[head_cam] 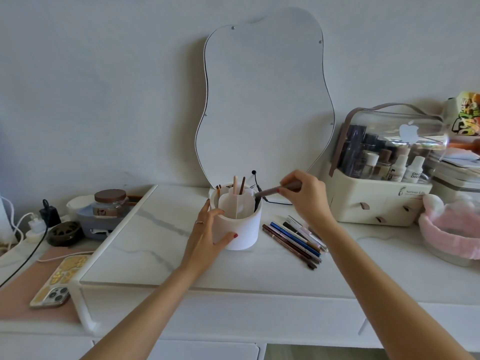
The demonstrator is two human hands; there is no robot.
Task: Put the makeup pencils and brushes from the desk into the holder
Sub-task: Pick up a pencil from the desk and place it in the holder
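A white round holder (pixel 244 229) with inner dividers stands on the raised marble board (pixel 145 245). A few pencils and brushes stick up from its back compartments. My left hand (pixel 207 229) wraps around the holder's left side. My right hand (pixel 304 196) is beside the holder's right rim and grips a brown-grey makeup brush (pixel 275 190), tilted with its dark tip over the right compartment. Several makeup pencils and brushes (pixel 296 239) lie in a fanned row on the board just right of the holder.
A wavy mirror (pixel 265 100) leans on the wall behind the holder. A cosmetics case (pixel 384 178) and pink headband (pixel 452 229) sit right. A phone (pixel 58 281), jar (pixel 110 202) and cables lie left, below the board.
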